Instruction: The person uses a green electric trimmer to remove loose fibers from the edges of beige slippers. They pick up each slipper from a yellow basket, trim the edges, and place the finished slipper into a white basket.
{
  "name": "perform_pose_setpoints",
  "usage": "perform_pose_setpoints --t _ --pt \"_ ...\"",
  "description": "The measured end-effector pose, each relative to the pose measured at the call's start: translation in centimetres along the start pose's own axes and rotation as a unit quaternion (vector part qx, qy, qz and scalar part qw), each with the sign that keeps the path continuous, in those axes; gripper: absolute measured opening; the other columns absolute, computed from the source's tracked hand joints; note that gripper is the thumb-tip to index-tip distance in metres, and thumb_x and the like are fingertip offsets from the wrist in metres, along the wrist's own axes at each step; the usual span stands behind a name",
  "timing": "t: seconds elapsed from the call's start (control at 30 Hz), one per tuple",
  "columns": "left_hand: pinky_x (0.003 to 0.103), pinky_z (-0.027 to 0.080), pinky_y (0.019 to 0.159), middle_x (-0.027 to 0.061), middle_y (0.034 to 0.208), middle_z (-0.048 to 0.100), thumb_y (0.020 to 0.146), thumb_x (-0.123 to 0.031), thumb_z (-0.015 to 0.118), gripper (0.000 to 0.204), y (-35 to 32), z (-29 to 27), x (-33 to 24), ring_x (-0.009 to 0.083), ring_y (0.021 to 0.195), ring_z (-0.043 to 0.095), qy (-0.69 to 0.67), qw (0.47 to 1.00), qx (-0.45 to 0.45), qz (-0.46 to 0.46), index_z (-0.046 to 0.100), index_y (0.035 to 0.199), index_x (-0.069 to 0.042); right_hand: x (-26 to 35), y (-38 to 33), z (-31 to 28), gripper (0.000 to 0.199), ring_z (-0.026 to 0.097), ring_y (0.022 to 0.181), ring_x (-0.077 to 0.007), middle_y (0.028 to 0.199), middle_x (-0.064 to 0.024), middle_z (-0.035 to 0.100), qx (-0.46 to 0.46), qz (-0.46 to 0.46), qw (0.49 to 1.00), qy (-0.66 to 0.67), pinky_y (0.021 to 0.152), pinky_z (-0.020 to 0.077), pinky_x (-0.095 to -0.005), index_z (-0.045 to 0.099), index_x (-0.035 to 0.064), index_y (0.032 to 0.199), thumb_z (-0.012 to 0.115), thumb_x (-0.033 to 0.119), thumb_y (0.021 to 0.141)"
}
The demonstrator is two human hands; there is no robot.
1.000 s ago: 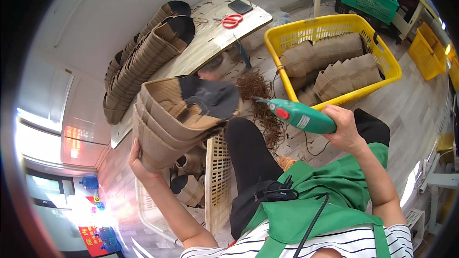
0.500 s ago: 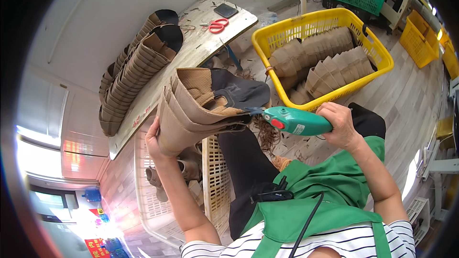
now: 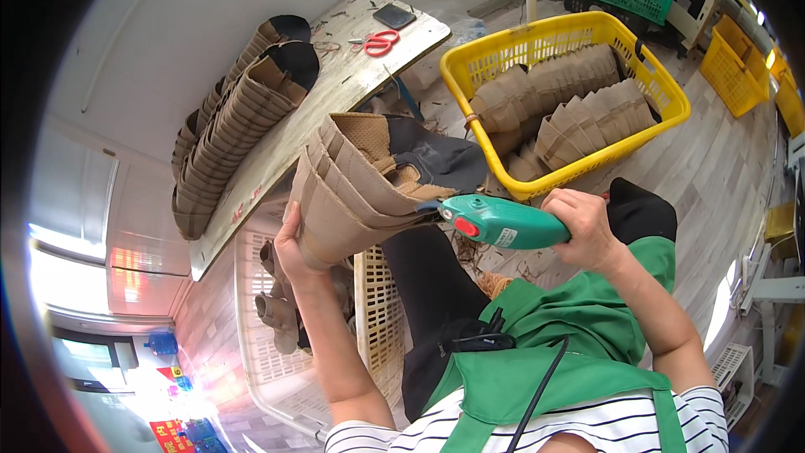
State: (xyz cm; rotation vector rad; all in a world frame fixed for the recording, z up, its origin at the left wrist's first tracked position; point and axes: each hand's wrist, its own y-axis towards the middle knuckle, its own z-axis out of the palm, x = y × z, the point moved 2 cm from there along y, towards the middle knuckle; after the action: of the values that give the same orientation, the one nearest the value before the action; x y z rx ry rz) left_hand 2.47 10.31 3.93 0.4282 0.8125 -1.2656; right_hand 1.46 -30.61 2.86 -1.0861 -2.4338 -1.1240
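Hands: left hand (image 3: 291, 239) grips tan boot uppers (image 3: 352, 193), right hand (image 3: 583, 226) green cutter (image 3: 499, 222).

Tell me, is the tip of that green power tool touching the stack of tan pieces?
Touching. The head view shows the nose of the green power tool, held in the right hand, pressed against the edge of the stack of tan pieces that the left hand supports.

Left hand (image 3: 289, 239) raised, fingers curled; right hand (image 3: 583, 226) fisted, forearm bent.
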Motion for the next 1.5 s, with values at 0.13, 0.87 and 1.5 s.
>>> perform_pose_setpoints --t 0.13,0.87,1.5 --pt "0.045 0.047 0.101 0.0199 0.129 0.058 0.094 -0.014 0.058 0.047 -1.9 1.9 1.4 0.0318 0.115 0.059 0.012 0.996 -0.064 0.056 0.047 0.133 0.008 1.0 -0.7 0.4 0.027 0.059 0.067 -0.0333 0.073 -0.0114 0.056 0.018 0.054 0.997 0.049 0.057 0.0462 -0.0384 0.053 0.0026 0.078 0.074 0.007 0.061" --pt "0.030 0.049 0.087 0.0074 0.106 0.068 0.072 0.008 0.078 0.044 -6.3 2.7 5.8 0.0159 0.095 0.063 0.342 0.894 0.090 0.275 0.063 0.113 0.003 4.2 0.7 -1.0 0.033 0.062 0.071 -0.0217 0.081 -0.0094 0.063 0.022 0.212 0.956 0.203 0.066 0.0488 -0.0328 0.063 -0.0006 0.093 0.083 0.013 0.072" --pt "0.054 0.040 0.101 0.0181 0.115 0.062 0.056 0.000 0.065 0.043 -8.6 -0.1 8.2 0.0430 0.113 0.055 0.683 0.573 0.237 0.386 0.069 0.098 -0.004 3.0 2.4 -1.3 0.037 0.059 0.070 -0.0122 0.078 -0.0067 0.064 0.067 0.365 0.887 0.276 0.067 0.0482 -0.0299 0.062 -0.0029 0.094 0.082 0.024 0.077"
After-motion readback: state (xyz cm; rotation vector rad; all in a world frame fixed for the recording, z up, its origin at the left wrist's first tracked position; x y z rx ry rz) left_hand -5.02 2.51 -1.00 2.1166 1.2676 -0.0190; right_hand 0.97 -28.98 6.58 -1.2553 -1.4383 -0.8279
